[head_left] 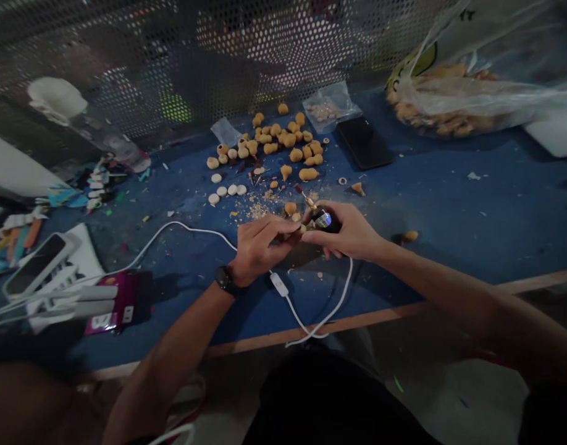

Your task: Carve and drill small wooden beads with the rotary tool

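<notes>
My right hand [343, 232] grips a small black rotary tool [323, 219] with a thin bit pointing up and left. My left hand [260, 247] pinches a small tan wooden piece [302, 227] against the tool's front end, and the fingers hide most of it. A white cable [191, 227] runs from the tool across the blue work surface [427, 204], with an inline switch [278, 284] on it. Just beyond my hands lie fine sawdust [260, 210] and a loose group of small gourd-shaped wooden beads [269, 142].
A perforated metal screen [274, 55] stands along the far edge. A black phone [364, 142], small plastic bags and a large bag of wooden pieces [450, 102] lie beyond. A white device and purple packet [112, 303] sit at left.
</notes>
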`<action>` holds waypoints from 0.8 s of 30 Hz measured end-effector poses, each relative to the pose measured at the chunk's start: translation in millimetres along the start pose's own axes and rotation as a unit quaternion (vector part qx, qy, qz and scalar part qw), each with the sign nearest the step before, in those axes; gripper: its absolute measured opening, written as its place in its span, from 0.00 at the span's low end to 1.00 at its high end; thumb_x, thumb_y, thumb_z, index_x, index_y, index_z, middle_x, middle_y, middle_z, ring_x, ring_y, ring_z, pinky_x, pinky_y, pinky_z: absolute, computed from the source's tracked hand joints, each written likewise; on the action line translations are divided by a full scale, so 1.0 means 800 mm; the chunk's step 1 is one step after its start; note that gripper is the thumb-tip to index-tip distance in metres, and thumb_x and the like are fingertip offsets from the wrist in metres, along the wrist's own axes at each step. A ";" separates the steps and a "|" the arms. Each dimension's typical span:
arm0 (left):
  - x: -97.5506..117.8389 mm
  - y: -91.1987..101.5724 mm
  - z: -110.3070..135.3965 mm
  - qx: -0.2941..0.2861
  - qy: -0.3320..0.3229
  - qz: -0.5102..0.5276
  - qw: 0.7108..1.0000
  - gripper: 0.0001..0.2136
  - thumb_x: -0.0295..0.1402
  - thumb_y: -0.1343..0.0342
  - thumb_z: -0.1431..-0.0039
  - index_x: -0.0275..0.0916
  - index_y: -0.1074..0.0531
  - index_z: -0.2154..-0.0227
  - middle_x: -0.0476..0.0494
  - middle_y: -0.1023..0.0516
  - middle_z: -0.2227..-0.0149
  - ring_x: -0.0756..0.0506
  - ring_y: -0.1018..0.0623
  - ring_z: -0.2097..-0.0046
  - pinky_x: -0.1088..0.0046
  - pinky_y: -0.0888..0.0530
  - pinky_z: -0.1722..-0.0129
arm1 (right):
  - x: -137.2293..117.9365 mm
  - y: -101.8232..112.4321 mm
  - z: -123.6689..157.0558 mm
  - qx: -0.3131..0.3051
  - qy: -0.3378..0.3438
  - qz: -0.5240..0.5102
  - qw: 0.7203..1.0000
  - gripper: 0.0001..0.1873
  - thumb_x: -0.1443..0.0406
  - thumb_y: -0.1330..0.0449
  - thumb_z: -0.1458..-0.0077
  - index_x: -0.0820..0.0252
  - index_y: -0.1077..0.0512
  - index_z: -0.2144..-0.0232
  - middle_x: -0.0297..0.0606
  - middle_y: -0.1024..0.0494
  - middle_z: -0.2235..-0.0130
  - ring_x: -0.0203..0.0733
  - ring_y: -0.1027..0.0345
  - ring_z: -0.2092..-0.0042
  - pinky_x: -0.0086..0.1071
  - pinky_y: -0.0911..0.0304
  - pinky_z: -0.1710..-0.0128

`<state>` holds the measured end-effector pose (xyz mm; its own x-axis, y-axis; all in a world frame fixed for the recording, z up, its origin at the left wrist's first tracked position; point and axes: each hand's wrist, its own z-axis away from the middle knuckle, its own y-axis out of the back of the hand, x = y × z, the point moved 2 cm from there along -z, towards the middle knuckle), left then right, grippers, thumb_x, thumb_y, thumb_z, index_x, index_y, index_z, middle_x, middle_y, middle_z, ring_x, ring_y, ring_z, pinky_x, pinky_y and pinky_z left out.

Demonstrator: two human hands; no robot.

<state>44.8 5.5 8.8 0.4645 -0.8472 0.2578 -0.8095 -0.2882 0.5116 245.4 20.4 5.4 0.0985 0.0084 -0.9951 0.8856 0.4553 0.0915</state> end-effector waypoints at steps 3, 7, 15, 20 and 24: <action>0.004 -0.001 -0.001 -0.008 -0.020 0.003 1.000 0.07 0.28 0.33 0.38 0.39 0.24 0.60 0.48 0.15 0.66 0.53 0.18 0.69 0.79 0.23 0.67 | 0.000 -0.002 0.001 -0.012 0.003 -0.001 1.000 0.20 0.59 0.25 0.51 0.58 0.28 0.61 0.24 0.28 0.80 0.32 0.35 0.85 0.25 0.40 0.86; 0.006 0.000 -0.004 -0.002 -0.019 -0.006 1.000 0.06 0.29 0.33 0.37 0.41 0.25 0.61 0.51 0.15 0.67 0.54 0.19 0.71 0.80 0.23 0.69 | 0.001 -0.003 0.002 -0.026 -0.012 -0.037 0.999 0.21 0.56 0.26 0.48 0.60 0.27 0.59 0.22 0.31 0.83 0.31 0.38 0.86 0.25 0.39 0.86; 0.008 0.001 -0.008 -0.016 -0.027 0.010 0.999 0.06 0.31 0.34 0.36 0.41 0.23 0.59 0.50 0.15 0.67 0.54 0.20 0.72 0.80 0.25 0.70 | 0.005 -0.002 0.003 -0.072 -0.008 -0.111 0.991 0.19 0.56 0.27 0.45 0.61 0.27 0.59 0.18 0.35 0.88 0.30 0.42 0.88 0.27 0.35 0.84; 0.005 0.001 -0.005 -0.021 -0.015 0.007 1.000 0.06 0.32 0.33 0.36 0.43 0.22 0.57 0.50 0.14 0.66 0.54 0.19 0.70 0.80 0.23 0.69 | 0.007 0.000 0.001 -0.078 -0.019 -0.144 0.986 0.20 0.55 0.27 0.45 0.61 0.28 0.60 0.18 0.34 0.88 0.30 0.41 0.88 0.27 0.33 0.83; 0.004 0.002 -0.003 -0.031 -0.005 0.020 0.999 0.07 0.34 0.32 0.37 0.44 0.20 0.57 0.50 0.14 0.66 0.53 0.18 0.69 0.80 0.23 0.68 | 0.003 0.001 -0.001 -0.069 -0.019 -0.151 0.986 0.19 0.55 0.27 0.46 0.60 0.28 0.63 0.18 0.34 0.88 0.29 0.42 0.88 0.26 0.33 0.83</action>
<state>46.2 3.3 12.4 0.4275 -0.8625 0.2709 -0.8039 -0.2256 0.5503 246.0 21.2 3.4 -0.1410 -0.1790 -0.9737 0.8077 0.5479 -0.2177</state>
